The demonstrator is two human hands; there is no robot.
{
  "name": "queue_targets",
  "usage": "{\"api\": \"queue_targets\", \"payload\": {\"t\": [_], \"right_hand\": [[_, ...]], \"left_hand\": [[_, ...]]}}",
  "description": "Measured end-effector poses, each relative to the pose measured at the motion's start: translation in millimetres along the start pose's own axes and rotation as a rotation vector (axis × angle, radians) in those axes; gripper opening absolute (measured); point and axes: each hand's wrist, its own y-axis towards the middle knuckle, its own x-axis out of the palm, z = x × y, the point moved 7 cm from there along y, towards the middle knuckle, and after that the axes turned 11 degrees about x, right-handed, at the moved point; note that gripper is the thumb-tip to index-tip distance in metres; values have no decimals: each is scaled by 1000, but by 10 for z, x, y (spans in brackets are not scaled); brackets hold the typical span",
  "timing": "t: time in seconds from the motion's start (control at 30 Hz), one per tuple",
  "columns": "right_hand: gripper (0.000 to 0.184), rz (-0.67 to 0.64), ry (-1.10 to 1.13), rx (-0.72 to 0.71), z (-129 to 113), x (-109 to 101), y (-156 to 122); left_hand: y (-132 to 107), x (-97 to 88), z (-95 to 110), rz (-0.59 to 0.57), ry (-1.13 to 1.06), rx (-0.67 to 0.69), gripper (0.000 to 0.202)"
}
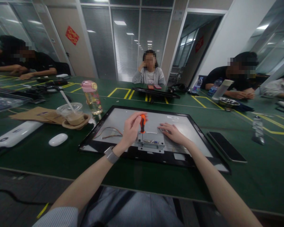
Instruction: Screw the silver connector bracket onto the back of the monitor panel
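Observation:
An opened flat display panel (pixel 153 118) with a black frame lies on the green table before me. At its near middle sits a metal bracket box (pixel 153 138) with video ports on its front side. My left hand (pixel 132 126) grips an orange and black screwdriver (pixel 143 123), held upright with its shaft pointing down at the left part of the box. Right of the box, my right hand (pixel 172 132) rests on the panel's metal back, fingers spread and holding nothing. Thin coloured wires (pixel 110 130) lie on the panel left of my left hand.
To the left are a white mouse (pixel 58 139), a white device (pixel 16 134), an iced-drink cup (pixel 72 113) and a pink-lidded bottle (pixel 91 97). A black phone (pixel 226 146) lies right of the panel. Across the table (pixel 132 176) sit several people, with another dark screen (pixel 156 93) in front of one.

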Motion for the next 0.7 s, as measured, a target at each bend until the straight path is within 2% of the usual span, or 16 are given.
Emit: {"api": "queue_targets", "payload": {"t": [0.3,0.5,0.57,0.7], "right_hand": [[43,13,3,-17,-8,-8,-4],[42,11,4,-11,9,2,5],[42,7,11,-7,13,3,5],[42,-1,13,-2,10,3,5]], "left_hand": [[5,3,128,-31,142,135,20],[6,-39,119,40,171,145,8],[5,-40,118,52,151,144,10],[-3,-27,116,53,88,119,26]]}}
